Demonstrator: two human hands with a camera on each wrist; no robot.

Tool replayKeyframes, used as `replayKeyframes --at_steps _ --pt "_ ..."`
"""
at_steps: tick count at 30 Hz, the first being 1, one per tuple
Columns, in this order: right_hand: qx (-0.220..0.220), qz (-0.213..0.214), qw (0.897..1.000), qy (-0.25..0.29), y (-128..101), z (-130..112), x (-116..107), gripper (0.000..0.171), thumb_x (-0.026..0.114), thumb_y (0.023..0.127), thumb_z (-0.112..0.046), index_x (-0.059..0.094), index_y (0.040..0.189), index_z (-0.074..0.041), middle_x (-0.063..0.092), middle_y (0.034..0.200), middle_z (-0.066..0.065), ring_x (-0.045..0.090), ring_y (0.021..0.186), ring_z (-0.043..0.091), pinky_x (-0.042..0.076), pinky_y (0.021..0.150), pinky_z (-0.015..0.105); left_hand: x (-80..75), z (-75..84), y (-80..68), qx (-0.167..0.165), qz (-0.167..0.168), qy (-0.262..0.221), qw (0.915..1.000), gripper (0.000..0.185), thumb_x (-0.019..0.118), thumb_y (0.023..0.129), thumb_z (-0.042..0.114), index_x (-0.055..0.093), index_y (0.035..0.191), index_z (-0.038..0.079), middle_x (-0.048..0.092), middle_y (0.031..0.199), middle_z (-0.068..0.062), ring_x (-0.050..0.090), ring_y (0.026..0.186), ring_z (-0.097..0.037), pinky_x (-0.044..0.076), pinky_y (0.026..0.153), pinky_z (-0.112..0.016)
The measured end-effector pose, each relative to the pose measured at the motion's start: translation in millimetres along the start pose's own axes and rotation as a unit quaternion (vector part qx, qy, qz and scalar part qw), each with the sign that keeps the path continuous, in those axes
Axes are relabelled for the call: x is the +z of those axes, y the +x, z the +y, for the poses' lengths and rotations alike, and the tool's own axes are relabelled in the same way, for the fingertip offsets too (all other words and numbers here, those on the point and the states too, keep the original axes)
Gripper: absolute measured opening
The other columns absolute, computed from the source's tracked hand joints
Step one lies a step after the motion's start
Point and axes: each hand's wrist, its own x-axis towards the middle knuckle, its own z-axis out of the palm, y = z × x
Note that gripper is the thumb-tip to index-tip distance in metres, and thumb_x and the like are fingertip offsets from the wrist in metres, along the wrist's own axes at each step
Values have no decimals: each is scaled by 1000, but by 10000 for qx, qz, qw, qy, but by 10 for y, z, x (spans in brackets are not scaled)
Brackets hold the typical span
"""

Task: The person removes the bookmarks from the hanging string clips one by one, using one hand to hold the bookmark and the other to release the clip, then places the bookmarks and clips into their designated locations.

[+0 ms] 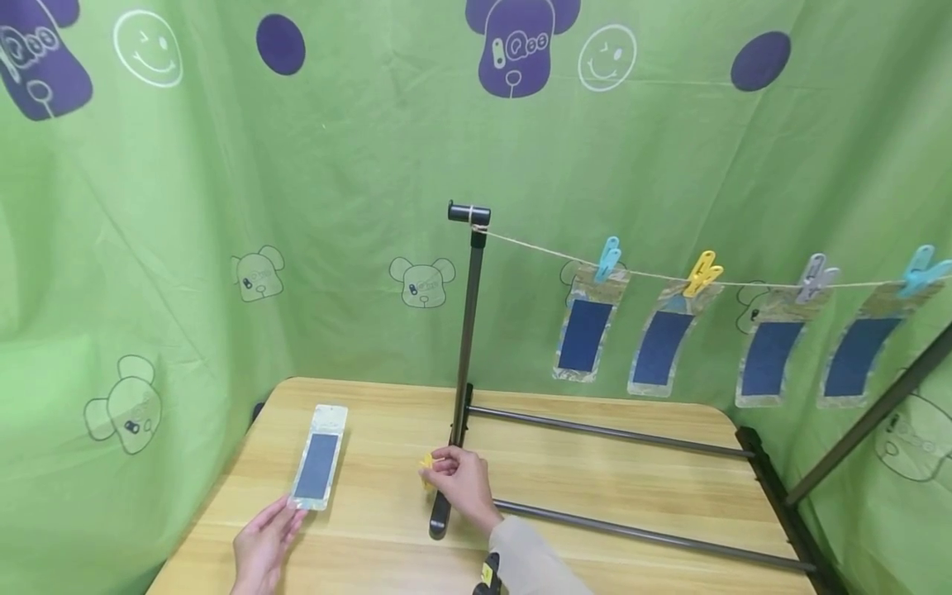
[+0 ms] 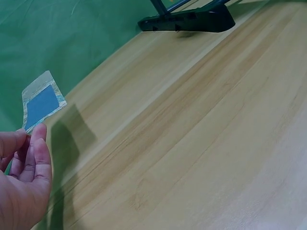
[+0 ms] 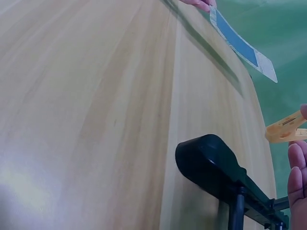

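My left hand pinches the lower corner of a paper bookmark with a dark blue panel and a pale patterned border. The bookmark is lifted above the table at the left, its far end pointing away from me; in the right wrist view it bends a little. Between thumb and fingers, my right hand holds a yellow clothespin beside the black stand's near foot. Several similar bookmarks hang from a string, each under a clothespin in blue, yellow or grey.
A black stand holds the string's left end, and its foot lies on the wooden table. Two dark bars run right to another foot. A green printed curtain surrounds the table's back and sides.
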Motion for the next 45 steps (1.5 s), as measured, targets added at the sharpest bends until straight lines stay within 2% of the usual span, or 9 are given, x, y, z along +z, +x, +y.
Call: replayKeyframes --at_steps 11,14,18,22,25,29,39,45 --pt "79 183 9997 -119 -15 20 121 31 84 75 -19 69 94 0 68 76 2 64 67 11 56 61 19 -43 -42 28 -42 92 -133 9999 17 62 92 0 65 99 14 71 85 -3 69 84 -12 54 87 -27" --pt "115 181 9997 -143 -19 48 140 32 84 75 -19 69 94 2 68 76 2 64 66 11 56 61 20 -52 -61 37 -53 84 -118 9999 16 62 92 0 64 102 13 71 86 -3 69 85 -12 54 87 -27" --pt "212 243 9991 -275 -42 110 156 33 85 74 -17 68 93 4 67 72 2 62 63 10 55 58 20 -59 -98 53 -116 41 -102 9999 19 61 93 -1 62 109 9 70 88 -2 69 84 -12 54 87 -27" --pt "209 314 9984 -421 -51 148 171 33 85 72 -18 68 91 3 67 70 0 61 61 8 54 56 20 -50 -108 72 -76 69 94 9999 35 60 93 0 52 127 -1 70 88 -2 68 84 -11 55 86 -26" --pt "217 358 9980 -473 -49 157 181 33 86 72 -19 69 91 3 66 69 -1 60 60 8 53 56 21 -44 -100 82 -30 79 213 9997 46 60 93 2 42 134 -9 70 89 -3 68 84 -11 55 85 -26" --pt "276 402 9973 -541 -53 177 200 33 87 71 -19 69 90 2 64 68 -2 59 59 7 53 55 21 -40 -91 85 -118 97 137 9998 45 60 93 1 43 134 -8 70 88 -3 69 84 -11 55 86 -27" --pt "204 411 9965 -700 -46 240 287 33 86 71 -19 69 89 1 65 69 0 59 60 8 53 54 21 -40 -83 118 -65 146 49 9999 35 60 93 -1 51 127 -2 70 87 -4 69 83 -12 55 85 -26" --pt "98 372 9962 -778 -41 243 327 31 86 71 -17 68 88 2 66 69 2 60 60 8 53 53 22 -69 -90 131 -96 129 16 9999 41 60 93 -1 47 131 -7 70 85 -5 69 80 -11 56 83 -26"
